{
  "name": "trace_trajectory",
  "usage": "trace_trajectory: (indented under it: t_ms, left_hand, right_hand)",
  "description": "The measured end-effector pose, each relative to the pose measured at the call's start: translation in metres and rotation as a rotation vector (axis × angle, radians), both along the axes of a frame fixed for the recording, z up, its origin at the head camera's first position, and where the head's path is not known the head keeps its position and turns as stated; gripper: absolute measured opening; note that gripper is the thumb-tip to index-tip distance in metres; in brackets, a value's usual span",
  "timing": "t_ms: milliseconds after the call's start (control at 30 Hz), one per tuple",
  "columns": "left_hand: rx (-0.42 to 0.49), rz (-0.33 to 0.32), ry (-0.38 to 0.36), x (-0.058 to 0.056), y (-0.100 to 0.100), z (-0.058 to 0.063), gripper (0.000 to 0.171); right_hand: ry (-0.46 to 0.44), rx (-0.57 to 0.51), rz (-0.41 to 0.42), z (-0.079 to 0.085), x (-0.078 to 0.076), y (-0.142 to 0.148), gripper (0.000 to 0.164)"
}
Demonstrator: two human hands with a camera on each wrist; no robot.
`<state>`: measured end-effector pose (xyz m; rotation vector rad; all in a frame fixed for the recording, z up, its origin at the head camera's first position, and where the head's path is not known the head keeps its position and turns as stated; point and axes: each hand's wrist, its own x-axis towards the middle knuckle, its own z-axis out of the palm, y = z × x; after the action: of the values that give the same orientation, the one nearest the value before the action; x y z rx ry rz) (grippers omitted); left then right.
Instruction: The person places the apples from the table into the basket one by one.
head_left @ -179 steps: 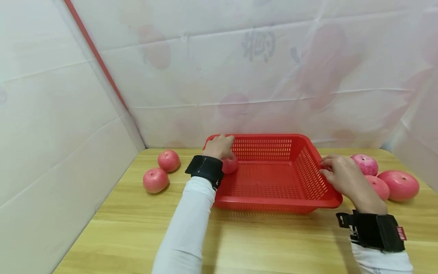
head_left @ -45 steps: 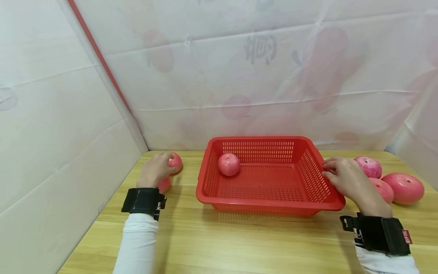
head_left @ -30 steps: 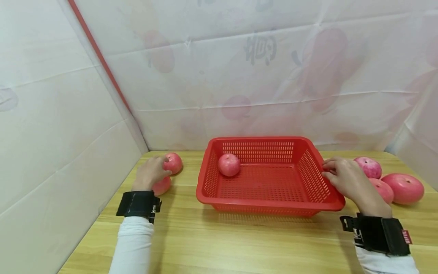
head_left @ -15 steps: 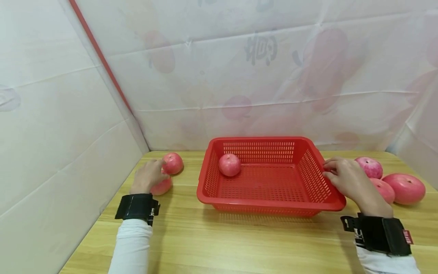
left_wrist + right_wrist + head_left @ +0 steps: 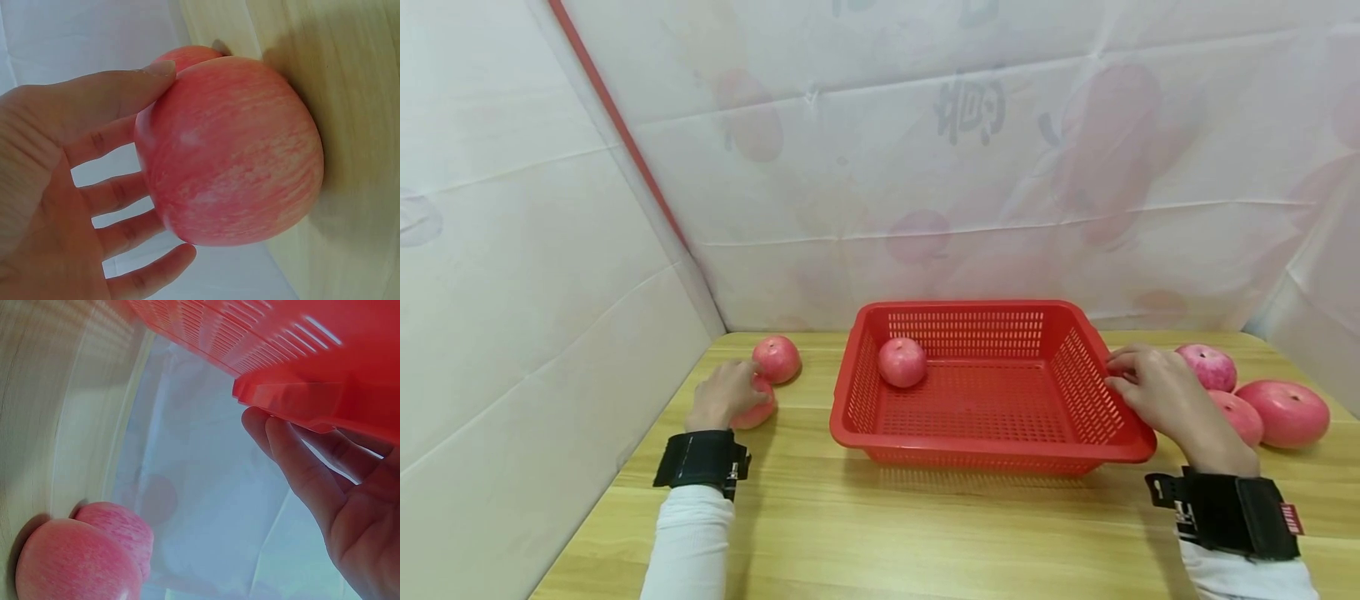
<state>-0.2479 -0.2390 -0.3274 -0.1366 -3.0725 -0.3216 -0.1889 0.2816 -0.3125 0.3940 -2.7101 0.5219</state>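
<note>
In the head view my left hand (image 5: 726, 396) is at the nearer of two pink-red apples on the left of the table. The left wrist view shows that apple (image 5: 231, 156) low at the wood, with the thumb along its upper edge and spread, fairly straight fingers beside and partly behind it. The farther apple (image 5: 777, 359) lies just beyond. My right hand (image 5: 1157, 392) holds the right rim of a red plastic basket (image 5: 1000, 446), its curled fingertips at the rim's edge. Inside the basket, near its left end, sits one apple (image 5: 902, 362).
Right of the right hand lie a purplish-pink apple (image 5: 1208, 367), a pink apple (image 5: 1236, 417) partly behind the wrist, and a larger one (image 5: 1285, 412). White sheeting (image 5: 925, 167) walls the wooden table (image 5: 925, 533) at the back and sides.
The left hand has left the apple inside the basket, moved left to the farther table apple, then drawn back to the nearer one. The right hand stays at the basket rim.
</note>
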Motion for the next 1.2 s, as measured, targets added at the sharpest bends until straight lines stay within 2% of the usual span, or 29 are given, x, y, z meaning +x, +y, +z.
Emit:
trace_trajectory:
  t_ms: [133,500,633,833,1200]
  left_hand:
    - [0.006,0.007,-0.008,0.001,-0.001,-0.001,0.042]
    - [0.102,0.025,-0.070,0.002,-0.002,-0.011,0.057]
    - [0.094,0.031,-0.083,0.001,-0.001,-0.015,0.060]
    - [0.106,0.045,-0.118,0.001,-0.001,-0.021,0.067]
    - [0.126,0.047,-0.120,0.000,-0.001,-0.025,0.071]
  right_hand:
    - [0.012,-0.002,0.006,0.000,0.000,0.000,0.016]
    - [-0.002,-0.005,-0.003,0.000,0.001,0.000,0.017]
    - [-0.027,-0.019,-0.006,0.001,0.001,0.000,0.019]
    - [-0.008,-0.010,-0.002,0.000,0.000,0.000,0.018]
    - [-0.019,-0.013,-0.007,0.001,0.001,-0.001,0.018]
